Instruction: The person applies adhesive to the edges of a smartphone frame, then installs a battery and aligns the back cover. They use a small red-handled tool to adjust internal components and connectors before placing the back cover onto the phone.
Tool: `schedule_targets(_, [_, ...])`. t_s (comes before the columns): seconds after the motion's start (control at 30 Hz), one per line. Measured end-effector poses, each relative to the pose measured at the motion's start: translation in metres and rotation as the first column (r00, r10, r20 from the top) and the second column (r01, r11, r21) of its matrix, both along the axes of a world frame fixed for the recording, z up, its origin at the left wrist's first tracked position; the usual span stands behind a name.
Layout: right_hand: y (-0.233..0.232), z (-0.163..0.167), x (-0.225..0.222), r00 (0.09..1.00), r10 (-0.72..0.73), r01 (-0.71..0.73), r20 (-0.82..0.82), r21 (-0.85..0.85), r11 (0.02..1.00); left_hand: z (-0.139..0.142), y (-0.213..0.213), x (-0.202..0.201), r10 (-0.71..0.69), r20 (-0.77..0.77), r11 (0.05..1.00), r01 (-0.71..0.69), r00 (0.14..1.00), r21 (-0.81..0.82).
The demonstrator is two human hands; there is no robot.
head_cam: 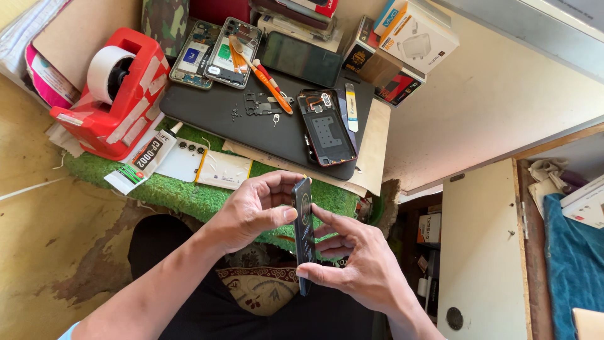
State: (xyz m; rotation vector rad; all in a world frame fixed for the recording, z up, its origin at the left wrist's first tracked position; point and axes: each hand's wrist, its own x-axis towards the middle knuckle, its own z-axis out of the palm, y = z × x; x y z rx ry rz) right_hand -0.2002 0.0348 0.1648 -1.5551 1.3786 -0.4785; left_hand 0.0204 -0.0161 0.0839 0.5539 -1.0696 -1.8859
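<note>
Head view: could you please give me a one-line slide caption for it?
Both hands, left and right, hold a dark phone edge-on above a black mat strewn with opened phones.

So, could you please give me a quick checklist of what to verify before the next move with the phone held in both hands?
1. Phone held by both hands: ok; left hand grips its upper part, right hand its lower edge.
2. Phone edge-on to the camera, so its faces can be checked: cannot tell; only the thin side shows.
3. Black work mat has bare space: ok, near its front left.
4. Loose screws and small metal plates lie on the mat: ok.
5. Orange-handled tool within reach: ok, lying on the mat.
6. Opened phone back lies flat: ok.
</note>
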Motion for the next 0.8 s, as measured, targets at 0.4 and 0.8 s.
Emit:
schedule_targets(0.4, [0.008,-0.012,0.025,0.966,-0.175,0.102,-0.192,-0.340,0.935,0.028,0.022,-0.007,0.143,-0.016,0.973,-0.143,0.990,-0.183])
schedule_targets(0.8, [0.015,-0.031,0.045,0.936,-0.304,0.074,-0.177,-0.744,0.664,0.059,0.054,-0.020,0.662,0.225,0.709,-0.499,0.715,-0.499])
